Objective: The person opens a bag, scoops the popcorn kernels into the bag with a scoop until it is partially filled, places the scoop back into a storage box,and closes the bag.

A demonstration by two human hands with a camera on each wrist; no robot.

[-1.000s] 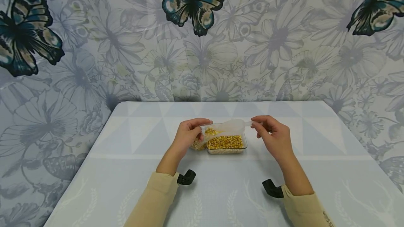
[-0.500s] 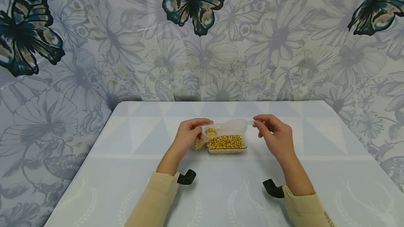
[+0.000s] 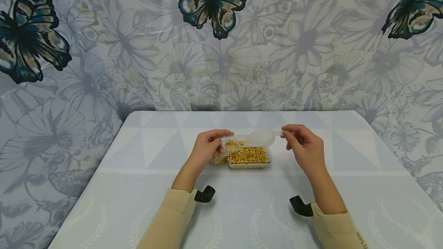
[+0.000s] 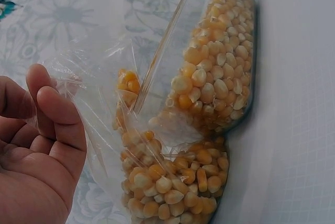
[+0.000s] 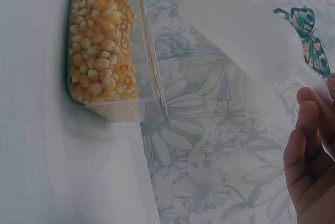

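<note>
My left hand (image 3: 207,145) pinches the edge of a clear plastic bag (image 4: 99,114) between thumb and fingers. Corn kernels fill the bag's lower part, which rests beside a clear glass container (image 3: 247,166). That container is heaped with yellow corn kernels (image 5: 99,46). On the other side, my right hand (image 3: 305,147) grips the thin handle of a translucent white scoop (image 3: 261,137). The scoop's bowl hangs above the container's far side, to the right of the bag's mouth. In the right wrist view, only the scoop's smooth outer side shows; its inside is hidden.
The container and bag stand on a pale patterned table (image 3: 242,206). Behind the table hangs a floral cloth (image 3: 235,72) with butterflies. A black wrist mount (image 3: 205,194) juts from the left sleeve, another black mount (image 3: 301,206) from the right.
The right hand and scoop have moved right and slightly up, away from the bag's mouth, uncovering more kernels in the container. The left hand stays nearly still.
</note>
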